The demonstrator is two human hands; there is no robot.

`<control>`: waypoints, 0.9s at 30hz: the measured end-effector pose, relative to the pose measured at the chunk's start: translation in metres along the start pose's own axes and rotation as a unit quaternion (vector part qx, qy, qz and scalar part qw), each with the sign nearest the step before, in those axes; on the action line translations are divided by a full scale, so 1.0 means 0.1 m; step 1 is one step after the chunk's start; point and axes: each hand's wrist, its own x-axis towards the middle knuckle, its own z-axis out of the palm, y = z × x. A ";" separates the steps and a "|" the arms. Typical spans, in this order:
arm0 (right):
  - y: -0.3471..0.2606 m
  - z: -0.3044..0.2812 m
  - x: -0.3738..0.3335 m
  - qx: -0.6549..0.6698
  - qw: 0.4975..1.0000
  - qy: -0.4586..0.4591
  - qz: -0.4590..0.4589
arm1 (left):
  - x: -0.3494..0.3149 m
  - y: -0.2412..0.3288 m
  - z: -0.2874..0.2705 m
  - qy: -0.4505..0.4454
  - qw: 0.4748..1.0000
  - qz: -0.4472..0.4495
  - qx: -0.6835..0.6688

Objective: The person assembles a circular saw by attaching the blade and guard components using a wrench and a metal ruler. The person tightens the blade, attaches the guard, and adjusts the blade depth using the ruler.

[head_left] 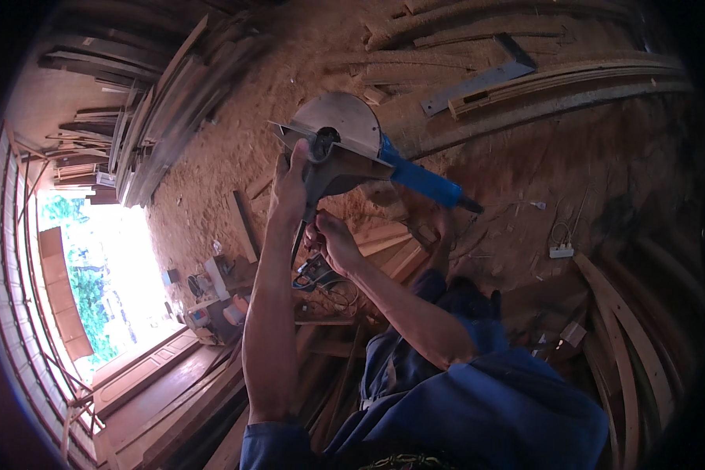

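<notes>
Blue work clothes (478, 399), sleeves short

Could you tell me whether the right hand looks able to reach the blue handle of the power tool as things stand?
Probably yes. The right hand sits just under the tool's dark body, and the blue handle juts out bare to its right, with nothing between them. The left hand grips the body.

A woodworking shop: stacked long timber planks (153, 117), curved bent wooden strips (627, 345), and a sawdust-covered floor (235, 149).

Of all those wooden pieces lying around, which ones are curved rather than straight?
The curved strips at the right edge, beside the blue trousers; the planks stacked at upper left are straight.
</notes>
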 end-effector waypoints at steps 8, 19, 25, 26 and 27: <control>0.00 0.13 -0.08 -0.144 0.989 -0.029 -0.026 | 0.59 -0.68 -0.07 0.001 0.991 0.083 0.107; -0.07 0.13 0.02 -0.294 0.955 0.034 0.029 | 0.25 -0.31 -0.01 0.000 0.998 0.031 0.060; -0.01 0.18 0.05 -0.276 0.959 0.032 -0.048 | 0.24 -0.21 -0.05 -0.026 0.990 0.045 0.133; 0.00 0.16 0.06 -0.276 0.959 0.040 -0.041 | 0.30 -0.16 -0.06 -0.025 0.987 0.056 0.150; 0.03 0.15 0.05 -0.278 0.958 0.075 -0.010 | 0.36 -0.11 -0.06 -0.024 0.984 0.073 0.161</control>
